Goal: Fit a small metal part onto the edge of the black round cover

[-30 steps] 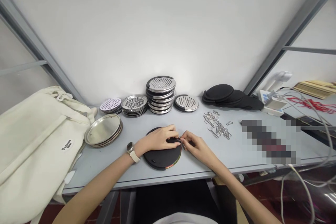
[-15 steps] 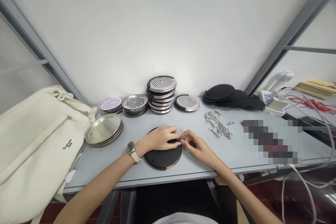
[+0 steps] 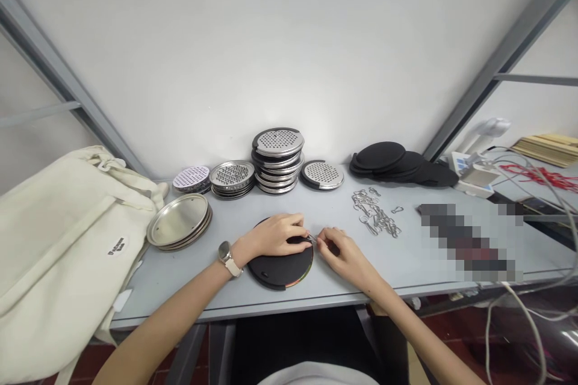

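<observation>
A round black disc (image 3: 280, 271) lies flat on the table in front of me, with a thin coloured strip along its right edge. Over its upper part is my left hand (image 3: 280, 236), wearing a watch at the wrist; its fingers are closed on the disc near the right rim. There a small silver spring clip (image 3: 311, 238) sticks out between the hands. My right hand (image 3: 338, 251) pinches the clip's outer end between thumb and forefinger. Whether the clip passes through the disc is hidden by the left fingers. More silver clips (image 3: 377, 216) lie loose to the right.
Along the wall stand stacked round metal grater plates (image 3: 232, 175), a taller stack of rimmed graters (image 3: 279, 159) and a single grater (image 3: 323, 174). Plain metal discs (image 3: 178, 222) and a cream bag (image 3: 67, 252) are leftward. Black discs (image 3: 382, 159) and a power strip (image 3: 474, 183) are rightward.
My right hand has shifted slightly right, away from the left fingers, and more of the clip shows between them. The left hand has stayed on the disc.
</observation>
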A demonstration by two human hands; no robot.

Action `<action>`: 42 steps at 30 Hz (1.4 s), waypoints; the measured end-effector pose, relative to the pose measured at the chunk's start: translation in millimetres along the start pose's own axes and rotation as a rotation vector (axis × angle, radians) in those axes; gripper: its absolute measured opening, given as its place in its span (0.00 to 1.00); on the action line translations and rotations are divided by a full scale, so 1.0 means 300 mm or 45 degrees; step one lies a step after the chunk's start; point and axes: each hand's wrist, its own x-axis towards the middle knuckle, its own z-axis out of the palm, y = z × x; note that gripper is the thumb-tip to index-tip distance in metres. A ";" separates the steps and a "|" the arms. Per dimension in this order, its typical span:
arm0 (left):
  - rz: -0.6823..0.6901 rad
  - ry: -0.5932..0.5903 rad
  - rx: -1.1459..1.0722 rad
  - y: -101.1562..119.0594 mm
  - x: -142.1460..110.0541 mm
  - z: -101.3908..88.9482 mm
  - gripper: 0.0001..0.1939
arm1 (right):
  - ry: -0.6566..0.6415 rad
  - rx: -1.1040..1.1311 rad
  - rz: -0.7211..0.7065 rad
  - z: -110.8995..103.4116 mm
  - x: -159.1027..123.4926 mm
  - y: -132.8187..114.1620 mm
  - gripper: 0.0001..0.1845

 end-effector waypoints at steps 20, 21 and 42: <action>-0.185 0.016 -0.284 0.013 0.006 -0.019 0.15 | 0.030 -0.085 0.011 0.042 0.032 -0.020 0.16; -0.178 0.010 -0.266 0.012 0.005 -0.018 0.14 | 0.006 -0.101 -0.015 0.043 0.032 -0.020 0.16; -0.114 0.029 -0.317 -0.008 0.000 0.004 0.11 | -0.024 -0.198 -0.078 0.035 0.018 -0.027 0.15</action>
